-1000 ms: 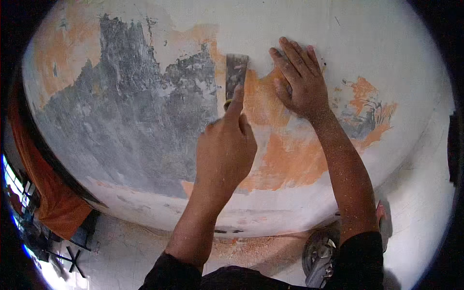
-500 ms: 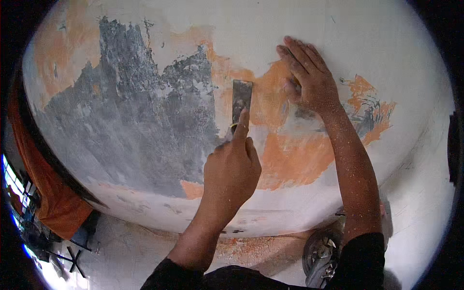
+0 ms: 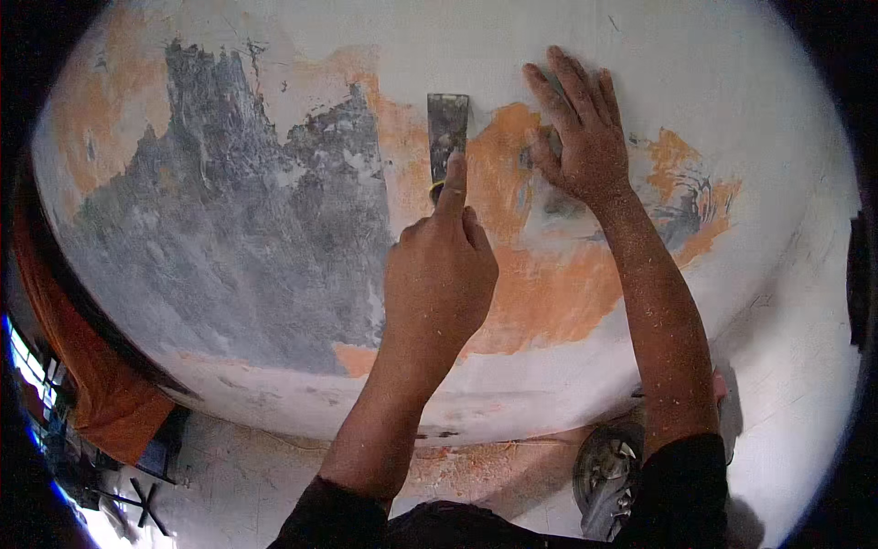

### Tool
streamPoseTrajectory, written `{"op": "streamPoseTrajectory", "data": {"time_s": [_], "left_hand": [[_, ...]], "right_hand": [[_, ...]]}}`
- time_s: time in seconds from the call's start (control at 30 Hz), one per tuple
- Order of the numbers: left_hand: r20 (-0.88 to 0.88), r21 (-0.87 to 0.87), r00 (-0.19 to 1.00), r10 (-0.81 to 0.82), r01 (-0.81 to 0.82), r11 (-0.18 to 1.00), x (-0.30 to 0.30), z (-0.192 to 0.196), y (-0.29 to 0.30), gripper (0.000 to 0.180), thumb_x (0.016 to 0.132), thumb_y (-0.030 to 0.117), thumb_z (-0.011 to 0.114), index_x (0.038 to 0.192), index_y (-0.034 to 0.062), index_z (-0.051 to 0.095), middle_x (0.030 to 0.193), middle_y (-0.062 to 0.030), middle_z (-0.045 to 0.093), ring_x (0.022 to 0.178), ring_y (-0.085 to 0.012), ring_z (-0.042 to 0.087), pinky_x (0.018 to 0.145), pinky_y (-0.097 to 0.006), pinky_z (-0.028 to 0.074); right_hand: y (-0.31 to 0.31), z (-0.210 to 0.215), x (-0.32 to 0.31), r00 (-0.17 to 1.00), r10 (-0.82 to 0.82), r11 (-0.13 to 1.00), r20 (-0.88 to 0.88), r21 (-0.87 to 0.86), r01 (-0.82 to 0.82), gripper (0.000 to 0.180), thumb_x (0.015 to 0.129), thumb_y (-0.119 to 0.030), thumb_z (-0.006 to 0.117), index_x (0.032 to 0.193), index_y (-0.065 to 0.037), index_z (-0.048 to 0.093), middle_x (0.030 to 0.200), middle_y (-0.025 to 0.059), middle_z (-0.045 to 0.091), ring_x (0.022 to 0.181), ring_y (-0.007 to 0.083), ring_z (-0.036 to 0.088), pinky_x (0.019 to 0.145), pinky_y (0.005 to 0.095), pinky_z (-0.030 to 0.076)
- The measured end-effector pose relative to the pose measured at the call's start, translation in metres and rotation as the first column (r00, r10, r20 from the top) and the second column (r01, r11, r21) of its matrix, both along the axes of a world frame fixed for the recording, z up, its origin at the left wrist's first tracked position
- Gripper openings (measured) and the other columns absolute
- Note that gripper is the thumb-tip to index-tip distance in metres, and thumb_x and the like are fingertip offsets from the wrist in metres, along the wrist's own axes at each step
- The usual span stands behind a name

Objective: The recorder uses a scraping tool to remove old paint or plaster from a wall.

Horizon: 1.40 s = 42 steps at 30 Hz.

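Pointing its blade upward at the wall point(image 3: 512, 59), the scraper point(image 3: 447, 128) is between the grey patch point(image 3: 256, 247) and the right hand point(image 3: 585, 151). The left hand point(image 3: 442, 274) has its fingers curled around the handle, the index finger stretched toward the blade. The right hand is spread, palm toward the wall, near the orange patch point(image 3: 549, 293). At lower left hangs an orange cloth point(image 3: 110, 393).

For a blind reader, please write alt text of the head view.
A person's left hand holds a scraper, index finger on its blade, over a white surface with gray and orange patches; the right hand is spread over it, further right.
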<state>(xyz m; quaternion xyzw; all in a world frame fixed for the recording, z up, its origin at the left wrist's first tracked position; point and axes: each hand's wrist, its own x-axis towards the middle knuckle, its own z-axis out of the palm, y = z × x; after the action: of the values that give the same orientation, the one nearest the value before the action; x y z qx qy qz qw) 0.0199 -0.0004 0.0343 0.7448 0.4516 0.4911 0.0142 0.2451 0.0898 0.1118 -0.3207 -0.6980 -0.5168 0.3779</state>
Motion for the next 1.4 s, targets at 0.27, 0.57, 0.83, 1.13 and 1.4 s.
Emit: {"op": "streamPoseTrajectory", "data": {"time_s": [0.27,0.57,0.83,1.13,1.4], "left_hand": [[0.033,-0.166,0.999,-0.033,0.038,0.985,0.003,0.004,-0.019,0.047,0.100,0.014,0.050,0.146,0.0060,0.049,0.087,-0.0284,0.068,0.072,-0.0417,0.069,0.065,-0.047,0.055],[-0.071,-0.202,0.997,-0.015,0.000,0.979,0.002,0.008,-0.019,0.050,0.098,0.014,0.050,0.148,0.0085,0.049,0.092,-0.0269,0.070,0.074,-0.0428,0.069,0.068,-0.049,0.055],[-0.022,-0.112,0.995,-0.099,0.096,0.989,0.005,-0.011,-0.003,0.056,0.097,0.015,0.052,0.151,0.0047,0.041,0.071,-0.0232,0.067,0.063,-0.0413,0.067,0.057,-0.052,0.054],[-0.032,-0.080,0.993,-0.118,0.115,0.990,0.011,0.000,-0.002,0.054,0.097,0.014,0.050,0.150,0.0027,0.043,0.084,-0.0276,0.069,0.069,-0.0446,0.067,0.066,-0.054,0.055],[0.014,-0.232,0.994,-0.106,0.106,0.967,0.003,-0.003,-0.011,0.051,0.099,0.014,0.048,0.148,0.0006,0.045,0.075,-0.0239,0.067,0.062,-0.0397,0.066,0.063,-0.048,0.056]], "right_hand": [[-0.003,-0.001,-0.001,1.000,-0.006,1.000,0.006,0.010,0.006,0.067,0.088,-0.027,0.062,0.152,-0.022,0.043,0.160,0.0092,0.035,0.145,0.0305,0.037,0.121,0.0589,0.021],[-0.002,-0.003,-0.002,1.000,0.008,1.000,0.006,0.004,-0.008,0.067,0.088,-0.027,0.062,0.152,-0.022,0.043,0.160,0.0089,0.035,0.145,0.0298,0.038,0.121,0.0595,0.021],[0.000,-0.002,-0.001,1.000,0.005,1.000,0.006,0.021,-0.005,0.066,0.089,-0.023,0.055,0.153,-0.021,0.042,0.162,0.0082,0.033,0.147,0.0299,0.036,0.122,0.0571,0.019],[-0.002,-0.005,0.000,1.000,-0.008,1.000,-0.005,0.000,0.008,0.070,0.086,-0.029,0.065,0.152,-0.023,0.043,0.160,0.0084,0.036,0.145,0.0297,0.037,0.121,0.0585,0.021],[-0.002,-0.005,0.001,1.000,-0.017,1.000,0.005,0.005,0.017,0.063,0.091,-0.023,0.056,0.153,-0.021,0.043,0.162,0.0080,0.033,0.147,0.0292,0.035,0.122,0.0572,0.018]]}}
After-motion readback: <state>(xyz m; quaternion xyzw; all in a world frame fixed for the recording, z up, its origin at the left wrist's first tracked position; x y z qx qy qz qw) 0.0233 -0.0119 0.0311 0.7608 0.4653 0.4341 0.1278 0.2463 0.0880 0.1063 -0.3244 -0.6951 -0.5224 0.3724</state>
